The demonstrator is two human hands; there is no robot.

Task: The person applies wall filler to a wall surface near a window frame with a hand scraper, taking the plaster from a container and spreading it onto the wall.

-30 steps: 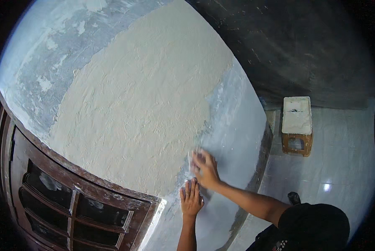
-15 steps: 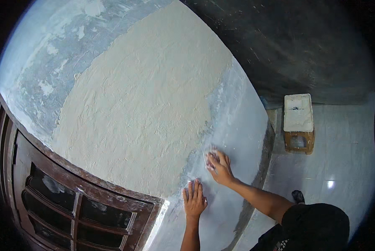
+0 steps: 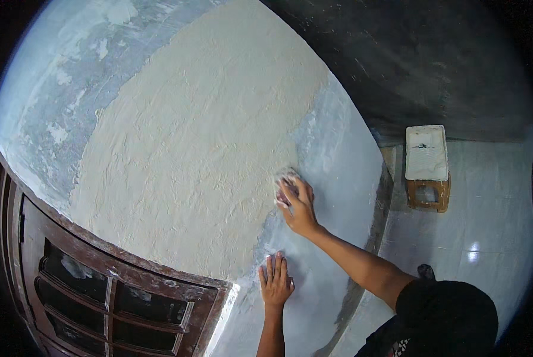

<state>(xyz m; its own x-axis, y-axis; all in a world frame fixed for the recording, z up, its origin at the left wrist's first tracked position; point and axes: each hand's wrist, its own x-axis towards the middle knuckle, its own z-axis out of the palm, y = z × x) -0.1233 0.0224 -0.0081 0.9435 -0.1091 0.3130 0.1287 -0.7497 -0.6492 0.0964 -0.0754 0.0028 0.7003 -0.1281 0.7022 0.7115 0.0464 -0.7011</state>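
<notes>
Pad (image 3: 285, 178): pressed under right hand (image 3: 299, 205) fingertips, on plaster edge.
Left hand (image 3: 275, 281): below, flat, fingers spread, empty.

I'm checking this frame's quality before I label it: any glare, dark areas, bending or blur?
Head view: a small glare spot on the floor tiles; the side wall lies in deep shadow; fisheye bends the window frame and blackens the corners; the right hand and left hand look fairly sharp.

Pale blue wall (image 3: 344, 149), dark wooden window frame (image 3: 100, 285), glossy tiled floor (image 3: 486, 226), small wooden stool (image 3: 427, 169).
</notes>
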